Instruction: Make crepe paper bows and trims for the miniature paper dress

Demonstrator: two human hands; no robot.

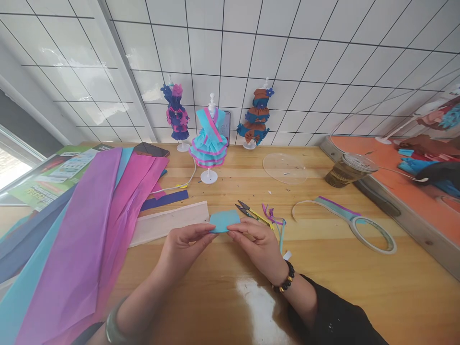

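Observation:
A small light-blue piece of crepe paper (pixel 224 219) is held up between both hands above the table. My left hand (pixel 189 242) pinches its lower left corner between thumb and fingers. On the other side my right hand (pixel 257 242) grips the lower right corner the same way. Behind the right hand lie yellow-handled thread snips (pixel 257 214), partly hidden by the fingers, and a few purple and blue paper scraps (pixel 272 214). A pale strip (pixel 172 221) rests flat just beyond the left hand.
Dressed mini mannequins stand at the back: navy-pink (pixel 177 117), blue-pink (pixel 209 136) and brown-teal (pixel 256 120). Long paper sheets (pixel 79 230) cover the left side. Rightward are a tape roll (pixel 391 247), a drink cup (pixel 347 171) and a clear round lid (pixel 285 168). A phone (pixel 226 127) leans behind.

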